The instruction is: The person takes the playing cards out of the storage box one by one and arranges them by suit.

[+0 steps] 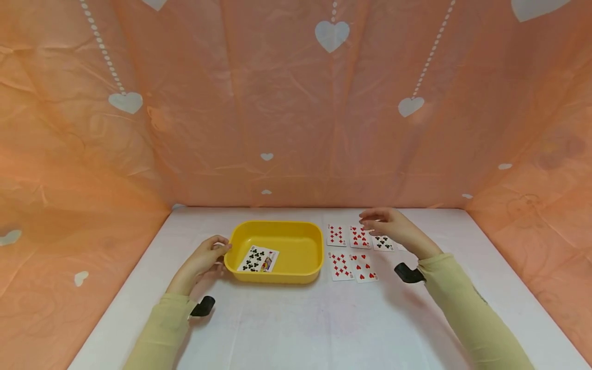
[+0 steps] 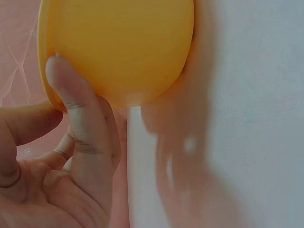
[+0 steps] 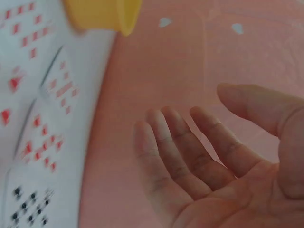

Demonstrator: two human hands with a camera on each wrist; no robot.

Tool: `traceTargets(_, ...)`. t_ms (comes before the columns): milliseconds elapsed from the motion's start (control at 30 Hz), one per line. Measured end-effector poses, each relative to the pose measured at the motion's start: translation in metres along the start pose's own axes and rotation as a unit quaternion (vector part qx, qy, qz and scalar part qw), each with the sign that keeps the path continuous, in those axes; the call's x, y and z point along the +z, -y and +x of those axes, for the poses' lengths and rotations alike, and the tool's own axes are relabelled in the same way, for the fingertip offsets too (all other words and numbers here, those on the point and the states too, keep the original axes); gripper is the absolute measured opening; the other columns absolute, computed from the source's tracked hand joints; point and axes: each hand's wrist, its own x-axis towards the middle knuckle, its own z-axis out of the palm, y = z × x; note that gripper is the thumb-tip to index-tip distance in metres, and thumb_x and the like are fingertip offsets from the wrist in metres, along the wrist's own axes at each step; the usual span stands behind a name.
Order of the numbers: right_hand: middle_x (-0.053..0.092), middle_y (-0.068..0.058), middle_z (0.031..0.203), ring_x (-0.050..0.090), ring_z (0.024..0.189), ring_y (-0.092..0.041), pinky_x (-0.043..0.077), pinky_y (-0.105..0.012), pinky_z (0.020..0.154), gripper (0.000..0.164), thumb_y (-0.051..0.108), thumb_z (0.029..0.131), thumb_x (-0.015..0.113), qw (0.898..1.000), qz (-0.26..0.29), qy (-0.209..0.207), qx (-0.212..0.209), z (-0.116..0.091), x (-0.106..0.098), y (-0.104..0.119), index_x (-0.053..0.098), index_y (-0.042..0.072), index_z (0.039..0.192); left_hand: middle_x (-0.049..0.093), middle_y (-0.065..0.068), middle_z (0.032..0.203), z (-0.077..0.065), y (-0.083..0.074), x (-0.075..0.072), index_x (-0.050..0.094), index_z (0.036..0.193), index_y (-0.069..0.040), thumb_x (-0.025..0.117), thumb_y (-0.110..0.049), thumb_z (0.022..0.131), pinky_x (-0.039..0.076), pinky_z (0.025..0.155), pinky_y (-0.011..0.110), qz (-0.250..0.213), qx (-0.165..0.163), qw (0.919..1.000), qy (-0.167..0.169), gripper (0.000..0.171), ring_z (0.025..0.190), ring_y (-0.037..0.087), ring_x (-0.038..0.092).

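Note:
My left hand (image 1: 203,259) pinches the left rim of a yellow plastic tray (image 1: 277,278); in the left wrist view one fingertip presses against its outer wall (image 2: 123,47). Inside the tray lie a playing card of clubs (image 1: 252,258) and a partly covered face card (image 1: 268,262). Over the back row of cards hovers my right hand (image 1: 393,226), fingers spread loosely and holding nothing in the right wrist view. Beneath and beside it are a diamonds card (image 1: 336,235), a hearts card (image 1: 359,239) and a clubs card (image 1: 383,244), with another card mostly hidden by the wrist.
A front row holds a diamonds card (image 1: 341,267) and a hearts card (image 1: 364,268), right of the tray. All rest on a white-covered table (image 1: 296,324). An orange curtain (image 1: 296,128) with white hearts encloses the back and both sides.

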Motion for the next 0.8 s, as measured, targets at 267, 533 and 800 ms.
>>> traceTargets(267,0.059,-0.02,0.121,0.058,0.109,-0.035,0.048,-0.045,0.091,0.036,0.014,0.098,0.055,0.998,0.033,0.044,-0.031,0.036,0.03,0.046,0.052,-0.005,0.128,0.059,0.01,0.085,0.0,-0.001,0.0,0.043,0.118,0.001,0.048,-0.018,0.102,0.051,0.056,0.033,0.001,-0.005,1.0,-0.004,0.026,0.063,0.018,0.056)
traceTargets(533,0.061,-0.017,0.121,0.055,0.113,-0.037,0.048,-0.044,0.092,0.037,0.013,0.096,0.058,0.99,0.058,0.129,-0.01,0.088,0.077,0.07,0.053,-0.002,0.13,0.058,0.01,0.083,0.0,-0.002,0.004,0.043,0.118,0.001,0.047,-0.016,0.102,0.05,0.053,0.032,-0.008,0.0,1.0,-0.003,0.024,0.059,0.02,0.054)
traceTargets(800,0.058,-0.021,0.123,0.055,0.112,-0.038,0.046,-0.044,0.094,0.036,0.014,0.096,0.057,0.981,0.027,0.188,0.038,0.127,0.125,0.066,0.054,-0.001,0.129,0.057,0.011,0.083,0.002,-0.003,0.007,0.044,0.117,0.001,0.049,-0.016,0.101,0.05,0.053,0.032,-0.009,-0.002,1.0,-0.002,0.024,0.06,0.02,0.054)
